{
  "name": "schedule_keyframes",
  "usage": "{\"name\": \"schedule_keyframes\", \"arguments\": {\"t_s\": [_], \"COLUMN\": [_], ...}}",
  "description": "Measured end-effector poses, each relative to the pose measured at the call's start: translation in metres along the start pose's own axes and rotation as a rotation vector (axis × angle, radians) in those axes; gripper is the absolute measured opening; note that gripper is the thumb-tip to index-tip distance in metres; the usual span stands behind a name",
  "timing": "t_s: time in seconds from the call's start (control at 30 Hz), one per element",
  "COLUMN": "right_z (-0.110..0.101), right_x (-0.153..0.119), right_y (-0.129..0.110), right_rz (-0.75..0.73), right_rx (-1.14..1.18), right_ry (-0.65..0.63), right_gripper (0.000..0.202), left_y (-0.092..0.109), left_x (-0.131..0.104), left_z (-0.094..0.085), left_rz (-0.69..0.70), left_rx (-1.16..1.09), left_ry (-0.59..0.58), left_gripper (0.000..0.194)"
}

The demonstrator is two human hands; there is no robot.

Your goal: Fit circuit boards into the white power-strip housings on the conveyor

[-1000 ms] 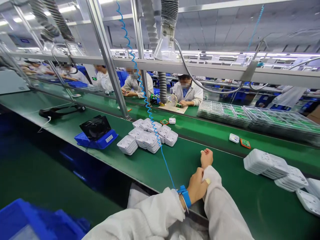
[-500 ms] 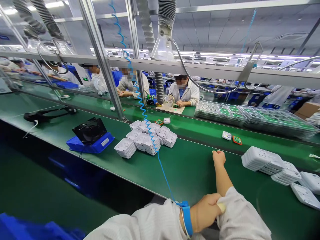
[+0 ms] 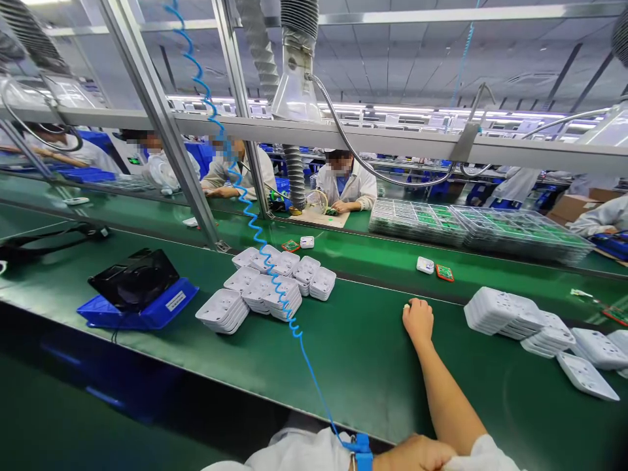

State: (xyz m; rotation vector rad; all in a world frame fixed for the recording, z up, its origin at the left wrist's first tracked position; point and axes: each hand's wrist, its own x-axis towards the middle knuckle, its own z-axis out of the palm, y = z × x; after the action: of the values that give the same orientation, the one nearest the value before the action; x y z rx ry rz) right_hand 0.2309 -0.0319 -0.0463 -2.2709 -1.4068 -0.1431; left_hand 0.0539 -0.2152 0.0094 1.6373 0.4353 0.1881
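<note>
At the bottom edge, my left hand (image 3: 415,453) is closed on the cuff of my right sleeve (image 3: 483,454), its fingertips partly out of frame. A blue wrist strap (image 3: 363,451) with a coiled blue cord (image 3: 255,226) is on my left wrist. My right arm is bared to above the forearm. On the green work surface, my right hand (image 3: 418,320) rests in a loose fist, with nothing showing in it. Stacked white plastic housings (image 3: 267,288) stand to its left. More white housings (image 3: 515,320) lie to its right, some leaning over.
A black device (image 3: 135,281) sits on a blue tray (image 3: 169,307) at left. On the belt lie a small white case (image 3: 424,265) and a red-edged circuit board (image 3: 445,273). Clear trays (image 3: 481,229) are stacked beyond. A co-worker (image 3: 346,183) sits opposite. Metal posts (image 3: 157,118) rise at left.
The right sleeve has been drawn back towards the elbow by my left hand, baring more forearm. My left hand sits lower in view. The camera view has shifted.
</note>
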Motion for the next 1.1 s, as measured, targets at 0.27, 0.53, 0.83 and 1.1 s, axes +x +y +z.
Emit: {"name": "schedule_keyframes", "arguments": {"t_s": [0.27,0.53,0.83,1.1], "right_z": [-0.001,0.0,-0.002,0.001], "right_x": [-0.001,0.002,0.001,0.003], "right_y": [0.003,0.005,0.006,0.011], "right_rz": [-0.01,-0.01,0.003,0.006], "right_rx": [-0.025,-0.018,-0.001,0.015], "right_ry": [-0.004,-0.005,-0.022,-0.051], "right_gripper": [0.024,0.023,0.025,0.027], "left_y": [-0.002,-0.014,-0.017,-0.046], "left_x": [0.006,0.016,0.015,0.025], "left_z": [-0.001,0.0,0.002,0.008], "left_rz": [-0.021,-0.031,-0.062,-0.068], "left_rx": [0.102,0.236,0.186,0.081], "left_ry": [-0.033,0.062,0.012,0.009], "left_gripper": [0.007,0.02,0.022,0.02]}}
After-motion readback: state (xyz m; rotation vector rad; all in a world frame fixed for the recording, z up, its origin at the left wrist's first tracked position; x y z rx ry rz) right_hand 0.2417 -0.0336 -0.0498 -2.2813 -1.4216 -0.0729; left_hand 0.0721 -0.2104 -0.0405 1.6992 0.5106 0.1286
